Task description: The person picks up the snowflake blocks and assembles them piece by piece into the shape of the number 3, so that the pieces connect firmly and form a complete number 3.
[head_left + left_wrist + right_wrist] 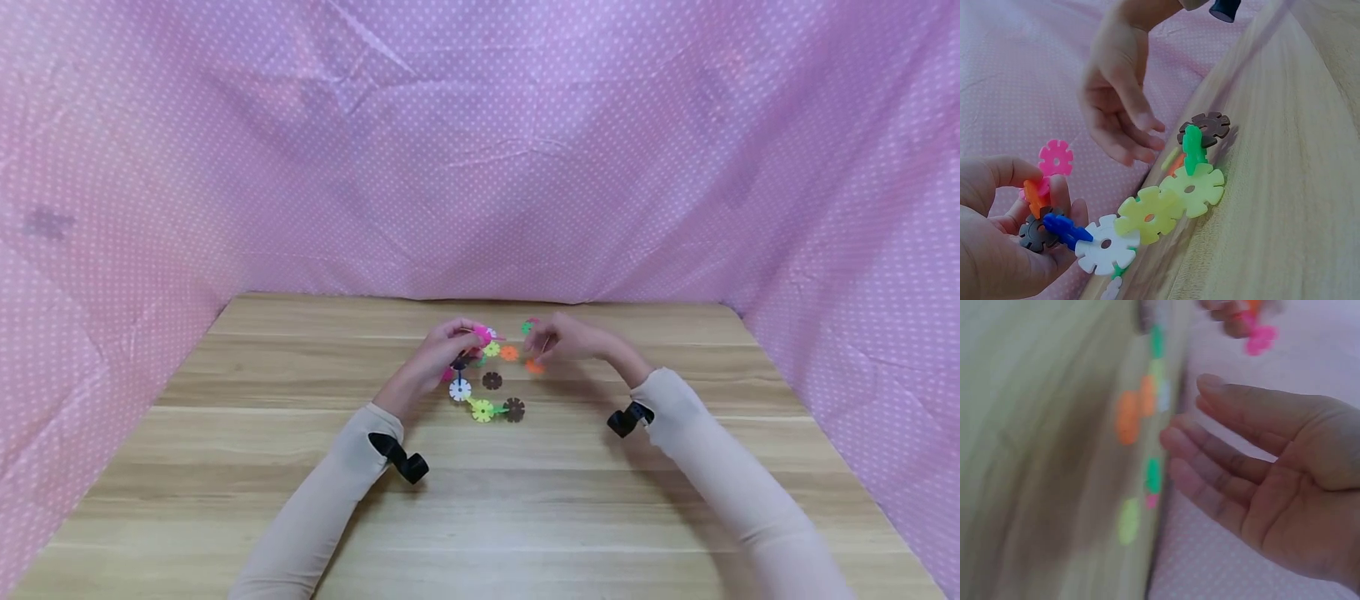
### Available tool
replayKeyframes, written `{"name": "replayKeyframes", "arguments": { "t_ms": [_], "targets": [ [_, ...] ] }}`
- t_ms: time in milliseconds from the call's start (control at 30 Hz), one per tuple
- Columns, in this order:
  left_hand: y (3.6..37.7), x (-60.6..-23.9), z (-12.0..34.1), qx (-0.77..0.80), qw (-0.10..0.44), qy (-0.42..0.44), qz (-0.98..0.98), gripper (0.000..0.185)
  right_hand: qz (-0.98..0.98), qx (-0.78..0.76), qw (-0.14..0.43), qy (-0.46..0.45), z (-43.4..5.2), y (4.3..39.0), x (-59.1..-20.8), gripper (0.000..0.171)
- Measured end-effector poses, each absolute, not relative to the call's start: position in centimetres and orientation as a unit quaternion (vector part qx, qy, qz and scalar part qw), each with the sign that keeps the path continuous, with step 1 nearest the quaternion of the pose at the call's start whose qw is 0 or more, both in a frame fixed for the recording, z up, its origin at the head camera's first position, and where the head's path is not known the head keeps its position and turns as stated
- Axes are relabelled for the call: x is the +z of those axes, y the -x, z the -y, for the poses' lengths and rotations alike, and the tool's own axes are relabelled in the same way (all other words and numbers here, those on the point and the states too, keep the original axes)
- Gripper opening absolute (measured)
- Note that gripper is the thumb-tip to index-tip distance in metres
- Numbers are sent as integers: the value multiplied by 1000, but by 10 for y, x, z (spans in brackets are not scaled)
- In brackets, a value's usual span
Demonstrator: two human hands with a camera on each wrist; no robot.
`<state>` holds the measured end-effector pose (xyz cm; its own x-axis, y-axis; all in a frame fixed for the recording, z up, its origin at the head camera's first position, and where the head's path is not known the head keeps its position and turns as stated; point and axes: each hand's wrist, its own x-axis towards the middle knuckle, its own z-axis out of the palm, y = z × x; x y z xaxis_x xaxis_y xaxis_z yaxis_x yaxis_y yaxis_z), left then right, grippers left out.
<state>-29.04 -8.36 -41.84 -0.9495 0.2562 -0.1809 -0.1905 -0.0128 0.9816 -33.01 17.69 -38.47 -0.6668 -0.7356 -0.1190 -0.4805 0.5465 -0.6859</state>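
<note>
We see a person at a wooden table (525,500) with pink dotted cloth (480,150) hung behind and at both sides. The left hand (438,354) has its fingers curled around one end of a chain of snowflake discs (1147,215). In the left wrist view the thumb and fingers pinch a small cluster: a dark brown disc (1036,232), a blue piece (1066,229), an orange piece (1032,195) and a pink disc (1055,157) that stands above the fingers. From this cluster the chain goes on with a white disc (1107,244), two yellow-green discs and a green piece (1192,149), and it ends at a brown disc (1205,127). How many of these discs lie on the table we cannot tell; the palm hides part of the cluster.

The right hand (566,340) is near the far end of the chain, with the fingers relaxed and apart, and it holds nothing. In the right wrist view the palm (1291,481) is clear, but the rest is very blurred: the loose pieces beside the fingers are only smears of orange (1129,415), green and yellow, and we cannot make out their shape.

From the head view more loose discs lie between the two hands, among them an orange disc (509,353) and a brown loose disc (492,381). They are small, and the hands cover some of them.
</note>
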Motion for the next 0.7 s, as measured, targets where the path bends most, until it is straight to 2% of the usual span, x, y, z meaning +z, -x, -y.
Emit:
{"name": "replayKeyframes", "arguments": {
  "t_ms": [233, 467, 700],
  "targets": [
    [290, -420, 85, 695, 165, -30, -700, 23, -863, -294, 175, 372, -176, 332, -405, 31],
    [291, -422, 85, 696, 165, -35, -698, 24, -876, -287, 165, 352, -173, 330, -412, 31],
    [290, -423, 84, 690, 168, -38, -703, 26, -888, -283, 164, 323, -171, 327, -415, 22]
  ]
}}
